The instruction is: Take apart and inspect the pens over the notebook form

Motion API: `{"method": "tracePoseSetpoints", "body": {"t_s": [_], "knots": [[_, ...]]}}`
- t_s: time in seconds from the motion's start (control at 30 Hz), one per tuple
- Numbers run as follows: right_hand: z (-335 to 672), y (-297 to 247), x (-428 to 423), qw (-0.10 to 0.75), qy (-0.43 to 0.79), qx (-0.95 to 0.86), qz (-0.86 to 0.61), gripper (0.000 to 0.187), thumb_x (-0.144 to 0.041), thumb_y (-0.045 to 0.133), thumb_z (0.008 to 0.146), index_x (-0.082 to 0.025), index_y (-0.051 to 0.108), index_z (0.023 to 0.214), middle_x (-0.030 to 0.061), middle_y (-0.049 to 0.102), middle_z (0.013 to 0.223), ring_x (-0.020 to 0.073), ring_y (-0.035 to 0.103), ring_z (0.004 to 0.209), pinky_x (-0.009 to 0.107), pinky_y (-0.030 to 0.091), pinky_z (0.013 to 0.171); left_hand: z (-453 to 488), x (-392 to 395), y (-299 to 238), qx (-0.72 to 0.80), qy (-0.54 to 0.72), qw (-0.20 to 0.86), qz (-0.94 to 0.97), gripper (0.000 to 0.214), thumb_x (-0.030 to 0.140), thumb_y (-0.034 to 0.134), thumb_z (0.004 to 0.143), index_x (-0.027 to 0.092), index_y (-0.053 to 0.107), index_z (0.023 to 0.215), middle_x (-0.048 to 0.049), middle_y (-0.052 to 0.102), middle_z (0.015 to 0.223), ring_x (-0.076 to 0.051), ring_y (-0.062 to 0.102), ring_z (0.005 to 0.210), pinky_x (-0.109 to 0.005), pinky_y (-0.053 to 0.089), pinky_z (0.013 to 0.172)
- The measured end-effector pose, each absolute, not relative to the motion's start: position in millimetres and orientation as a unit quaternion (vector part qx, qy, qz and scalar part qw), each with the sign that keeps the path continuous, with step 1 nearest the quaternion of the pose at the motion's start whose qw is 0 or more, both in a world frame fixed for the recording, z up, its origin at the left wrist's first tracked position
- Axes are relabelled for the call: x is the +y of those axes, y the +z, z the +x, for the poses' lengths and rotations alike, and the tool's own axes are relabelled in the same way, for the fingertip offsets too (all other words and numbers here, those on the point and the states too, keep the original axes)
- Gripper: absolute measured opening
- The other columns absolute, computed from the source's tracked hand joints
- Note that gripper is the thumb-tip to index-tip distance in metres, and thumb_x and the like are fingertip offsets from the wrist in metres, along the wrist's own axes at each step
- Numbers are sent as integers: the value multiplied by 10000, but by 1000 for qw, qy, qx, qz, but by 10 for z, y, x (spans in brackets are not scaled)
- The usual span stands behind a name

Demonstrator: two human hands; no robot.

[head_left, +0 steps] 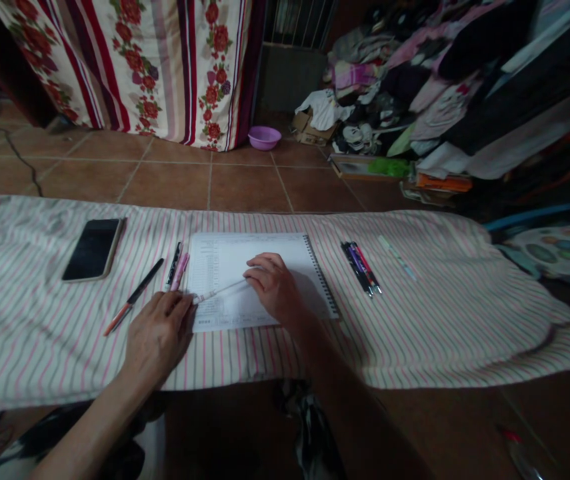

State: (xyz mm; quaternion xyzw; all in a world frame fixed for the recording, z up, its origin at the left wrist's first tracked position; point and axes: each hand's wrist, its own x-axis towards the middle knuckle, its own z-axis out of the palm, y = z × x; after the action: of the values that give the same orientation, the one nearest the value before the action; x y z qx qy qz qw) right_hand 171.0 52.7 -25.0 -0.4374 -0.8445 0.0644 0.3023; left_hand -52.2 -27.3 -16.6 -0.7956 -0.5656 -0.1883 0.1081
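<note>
A spiral notebook (259, 267) lies open on a striped cloth (415, 320) spread over the floor. A thin white pen (217, 293) lies slantwise across the page. My left hand (159, 337) rests at the notebook's lower left corner, its fingers curled and pinching the pen's near end. My right hand (275, 287) lies on the page, fingers bent and touching the pen's far end. Both hands seem to hold the pen together.
A black phone (93, 249) lies at the left. An orange-tipped black pen (133, 297) and two pens (177, 267) lie left of the notebook; several pens (361, 267) and a pale one (397, 258) lie to the right. A purple bowl (265, 137), clothes pile (389, 87), flowered curtain (165, 60) stand behind.
</note>
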Motion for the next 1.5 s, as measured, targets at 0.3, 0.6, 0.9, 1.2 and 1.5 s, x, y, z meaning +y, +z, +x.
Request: {"method": "tracePoseSetpoints", "body": {"t_s": [0.3,0.6,0.9,1.2,1.5], "knots": [[1762,-270,565,305,32,-832,-463,111,-130,599,807,-178,696,784,95,625,1018,256,460,1097,416,469,932,-677,-301,-216,-582,-180,117,-784,256,282,517,860,144,650,1029,-88,637,880,-232,560,823,-348,460,714],[1645,-280,510,305,10,-818,-487,125,-169,562,832,-163,679,788,114,583,1075,264,402,1177,413,418,995,-609,-317,-190,-573,-191,126,-787,235,256,521,854,127,639,1011,-86,630,819,-230,553,775,-334,437,687],[1441,-284,389,263,16,-832,-488,95,-191,586,819,-134,662,821,133,593,1091,269,396,1196,414,409,1003,-430,-285,-197,-555,-210,91,-800,204,242,512,853,106,600,976,-100,622,808,-233,554,765,-341,461,696],[1458,-314,396,301,27,-828,-473,143,-190,563,830,-142,661,923,132,597,1097,276,397,1195,461,421,984,-370,-267,-206,-565,-183,80,-801,219,278,501,867,151,624,996,-82,626,825,-226,555,778,-336,469,682],[1433,-166,316,304,95,-891,-325,211,-157,515,859,-171,636,1031,62,652,982,229,479,1053,409,443,924,-304,-217,-187,-561,-200,77,-799,227,255,509,860,141,632,1013,-84,621,835,-225,559,781,-342,485,691]]}}
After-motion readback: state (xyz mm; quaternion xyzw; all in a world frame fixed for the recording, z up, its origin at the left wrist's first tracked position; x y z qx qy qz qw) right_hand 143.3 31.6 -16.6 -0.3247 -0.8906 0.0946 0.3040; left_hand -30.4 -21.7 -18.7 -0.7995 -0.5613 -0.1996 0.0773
